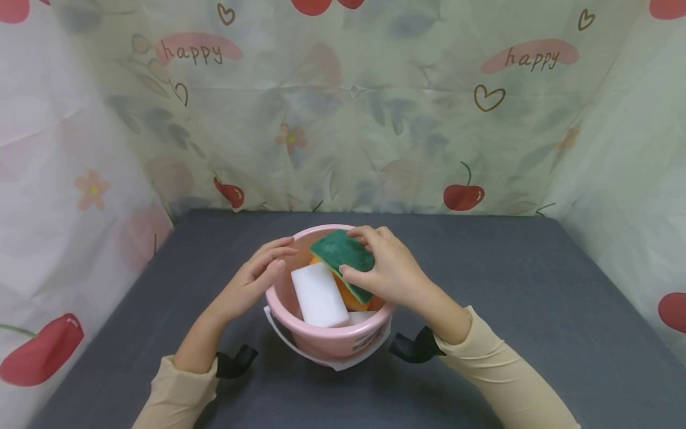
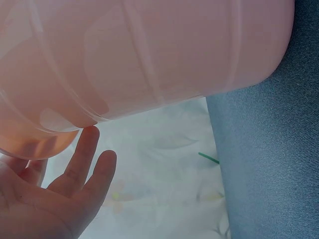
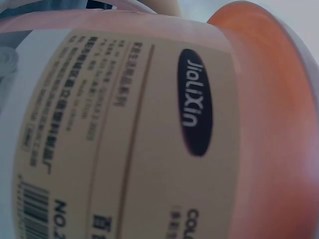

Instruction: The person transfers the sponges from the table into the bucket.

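Observation:
A pink bucket (image 1: 316, 342) stands in the middle of the dark table. My right hand (image 1: 396, 271) pinches a green scouring sponge (image 1: 345, 253) between thumb and fingers, tilted at the bucket's mouth. Inside the bucket lie a white block-shaped sponge (image 1: 320, 297), an orange thing (image 1: 351, 296) partly hidden under the green one, and another white piece (image 1: 361, 317). At the left rim is my left hand (image 1: 249, 283), its fingers loosely extended. In the left wrist view a fingertip touches or nearly touches the bucket's side (image 2: 149, 55). The right wrist view hides the right hand.
The bucket's white handle (image 1: 334, 363) hangs down at the front. A printed label (image 3: 124, 139) covers part of its side. Patterned curtains (image 1: 348, 119) surround the table (image 1: 482, 256) at the back and both sides. Dark straps (image 1: 415, 347) hang from the wrists.

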The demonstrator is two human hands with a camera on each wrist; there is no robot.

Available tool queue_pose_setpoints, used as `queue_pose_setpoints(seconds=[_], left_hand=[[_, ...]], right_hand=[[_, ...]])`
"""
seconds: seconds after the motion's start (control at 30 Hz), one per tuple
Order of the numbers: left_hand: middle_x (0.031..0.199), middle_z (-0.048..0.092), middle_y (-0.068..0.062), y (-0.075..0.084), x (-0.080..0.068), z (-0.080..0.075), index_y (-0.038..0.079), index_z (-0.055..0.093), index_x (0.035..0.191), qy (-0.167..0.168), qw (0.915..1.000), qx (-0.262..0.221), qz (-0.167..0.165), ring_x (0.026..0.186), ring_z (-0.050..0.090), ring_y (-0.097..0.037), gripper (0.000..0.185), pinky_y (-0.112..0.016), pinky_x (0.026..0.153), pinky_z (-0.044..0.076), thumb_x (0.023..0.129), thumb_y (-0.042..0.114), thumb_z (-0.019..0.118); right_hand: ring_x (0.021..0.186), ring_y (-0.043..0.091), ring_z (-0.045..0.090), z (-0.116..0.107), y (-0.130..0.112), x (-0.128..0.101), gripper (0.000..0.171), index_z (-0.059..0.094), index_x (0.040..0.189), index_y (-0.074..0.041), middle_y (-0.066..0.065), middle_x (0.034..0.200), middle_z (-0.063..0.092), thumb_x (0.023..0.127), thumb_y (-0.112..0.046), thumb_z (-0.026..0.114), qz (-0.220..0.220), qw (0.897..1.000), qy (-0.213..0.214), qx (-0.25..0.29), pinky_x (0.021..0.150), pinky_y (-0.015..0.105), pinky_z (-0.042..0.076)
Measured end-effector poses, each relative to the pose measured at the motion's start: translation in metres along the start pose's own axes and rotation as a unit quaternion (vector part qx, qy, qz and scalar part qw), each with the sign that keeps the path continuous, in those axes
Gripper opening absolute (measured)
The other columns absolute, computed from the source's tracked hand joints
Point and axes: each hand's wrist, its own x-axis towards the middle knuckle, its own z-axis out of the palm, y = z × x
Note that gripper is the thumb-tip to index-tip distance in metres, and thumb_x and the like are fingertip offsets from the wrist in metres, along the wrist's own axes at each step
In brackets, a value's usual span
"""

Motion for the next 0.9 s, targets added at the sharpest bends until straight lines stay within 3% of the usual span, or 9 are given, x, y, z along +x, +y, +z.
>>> queue_pose_setpoints(seconds=[0.4, 0.73, 0.9], left_hand=[[0.15, 0.03, -0.006, 0.0005, -0.0007, -0.0003, 0.009, 0.05, 0.13, -0.002, 1.0, -0.002, 0.001, 0.139, 0.024, -0.029, 0.035, -0.062, 0.104, 0.031, 0.098, 0.019, 0.041], [0.15, 0.03, -0.006, -0.0006, -0.0008, -0.0003, 0.01, 0.05, 0.13, -0.002, 1.0, -0.001, 0.001, 0.139, 0.025, -0.03, 0.035, -0.063, 0.103, 0.031, 0.098, 0.02, 0.041], [0.151, 0.03, -0.007, -0.0007, -0.0011, -0.0003, 0.01, 0.05, 0.131, -0.003, 1.0, -0.002, 0.002, 0.139, 0.024, -0.03, 0.035, -0.064, 0.104, 0.03, 0.098, 0.019, 0.041]], right_hand=[[0.102, 0.022, 0.052, 0.0015, -0.0002, 0.0012, 0.06, 0.046, 0.133, -0.015, 0.01, 0.12, 0.053, 0.081, -0.038, 0.067, 0.003, 0.999, 0.002, -0.032, 0.087, 0.041, 0.047], [0.095, 0.021, 0.048, -0.0027, 0.0033, -0.0008, 0.066, 0.043, 0.136, -0.014, 0.01, 0.11, 0.053, 0.082, -0.043, 0.067, -0.019, 0.998, -0.026, -0.053, 0.072, 0.034, 0.04], [0.102, 0.024, 0.052, -0.0047, 0.0081, -0.0015, 0.061, 0.044, 0.135, -0.013, 0.012, 0.118, 0.052, 0.084, -0.038, 0.067, -0.034, 0.999, -0.032, -0.012, 0.082, 0.04, 0.047]])
